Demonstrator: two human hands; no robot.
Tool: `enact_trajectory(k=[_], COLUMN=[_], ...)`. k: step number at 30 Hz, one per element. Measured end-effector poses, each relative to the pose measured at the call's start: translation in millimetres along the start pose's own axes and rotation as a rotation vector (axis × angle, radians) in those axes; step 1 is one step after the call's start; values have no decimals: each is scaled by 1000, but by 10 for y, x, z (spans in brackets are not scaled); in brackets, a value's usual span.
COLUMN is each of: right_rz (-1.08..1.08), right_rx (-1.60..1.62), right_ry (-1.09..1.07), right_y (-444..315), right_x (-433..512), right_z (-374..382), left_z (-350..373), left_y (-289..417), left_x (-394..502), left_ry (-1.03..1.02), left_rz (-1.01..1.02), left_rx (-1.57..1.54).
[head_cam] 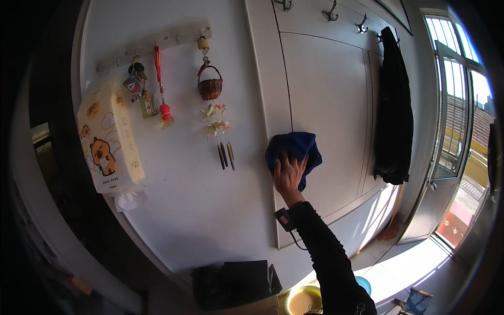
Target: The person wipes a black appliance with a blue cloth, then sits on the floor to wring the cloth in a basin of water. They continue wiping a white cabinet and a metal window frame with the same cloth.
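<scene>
My right hand (290, 173) presses a dark blue cloth (293, 143) against the left edge of a pale wall panel (327, 98), fingers spread over the bunched fabric. A black sleeve covers the arm, and a small dark device with a cable sits by the wrist. My left hand is out of view. Left of the cloth, a small wicker basket (210, 89) with a hanging chime (225, 155) hangs from a hook rail (169, 42), along with a red cord charm (165, 112) and a bunch of keys (136, 69).
A tissue pack (106, 145) hangs on the left wall. Metal hooks (330, 15) and a black garment (393, 114) are on the panel's upper and right parts. Below stand a black box (246, 275) and a basin of cloudy liquid (303, 301). An open door (437, 197) is at right.
</scene>
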State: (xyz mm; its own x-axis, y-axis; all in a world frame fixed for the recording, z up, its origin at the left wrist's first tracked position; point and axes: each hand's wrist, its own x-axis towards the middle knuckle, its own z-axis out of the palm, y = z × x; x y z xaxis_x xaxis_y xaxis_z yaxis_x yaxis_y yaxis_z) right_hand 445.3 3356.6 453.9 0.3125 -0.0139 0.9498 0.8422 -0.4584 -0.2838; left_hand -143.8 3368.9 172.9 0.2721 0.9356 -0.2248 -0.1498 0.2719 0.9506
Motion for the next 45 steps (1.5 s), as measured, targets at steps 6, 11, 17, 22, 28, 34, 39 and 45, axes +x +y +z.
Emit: enact_trajectory(k=[6, 11, 17, 22, 28, 34, 39, 45], right_rz=[-198, -279, -506, -473, 313, -621, -572, 83], right_rx=[91, 86, 124, 19, -49, 152, 154, -19], right_ry=[272, 333, 422, 407, 326, 484, 407, 360], right_y=[-342, -644, -292, 1003, 2008, 170, 918, 3479], right_x=[1795, 3330, 2936, 2471, 3280, 3045, 3427, 3486], right_z=[76, -37, 25, -58, -412, 11, -143, -402], left_z=[613, 1718, 3425, 4875, 5471, 5552, 5590, 5587], left_y=[120, 609, 1346, 1958, 2121, 1953, 1882, 1847], left_x=[312, 528, 754, 917, 1167, 1503, 1694, 1717], left_ry=[-14, -145, -674, -400, -272, -118, 4, 104], left_rz=[85, 133, 773, 1768, 1802, 1886, 1996, 2015], left_rx=[53, 191, 608, 880, 754, 845, 879, 965])
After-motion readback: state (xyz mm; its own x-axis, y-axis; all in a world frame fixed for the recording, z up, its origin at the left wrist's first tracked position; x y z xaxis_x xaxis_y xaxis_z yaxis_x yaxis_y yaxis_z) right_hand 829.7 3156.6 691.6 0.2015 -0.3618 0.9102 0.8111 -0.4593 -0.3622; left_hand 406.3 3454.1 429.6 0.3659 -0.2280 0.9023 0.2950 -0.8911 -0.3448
